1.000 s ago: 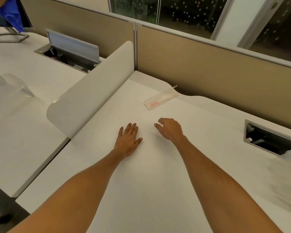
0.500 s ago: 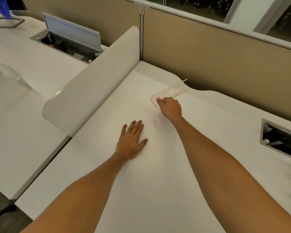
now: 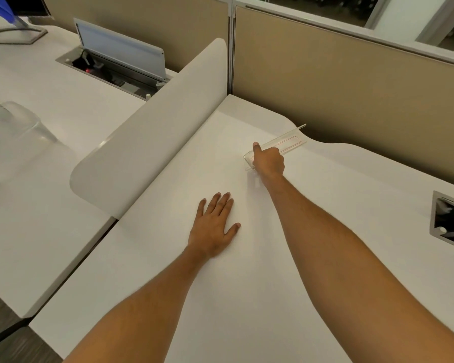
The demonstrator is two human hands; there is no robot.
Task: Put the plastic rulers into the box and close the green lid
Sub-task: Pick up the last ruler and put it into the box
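A clear plastic ruler case (image 3: 286, 142) with red markings lies near the back of the white desk (image 3: 247, 297), its far end tilted up toward the partition. My right hand (image 3: 269, 161) has closed over the case's near end, thumb on the left edge, fingers hidden beneath. My left hand (image 3: 215, 226) rests flat on the desk, fingers spread, holding nothing. No box and no green lid are in sight.
A curved white divider (image 3: 152, 142) stands to the left of my desk. Tan partition panels (image 3: 351, 95) run along the back. An open cable tray (image 3: 451, 224) is sunk into the desk at right. The neighbouring desk holds a raised cable flap (image 3: 121, 48) and a clear container (image 3: 11, 137).
My right hand reached forward from the middle of the desk to the ruler case and closed on its near end. The left hand stayed flat.
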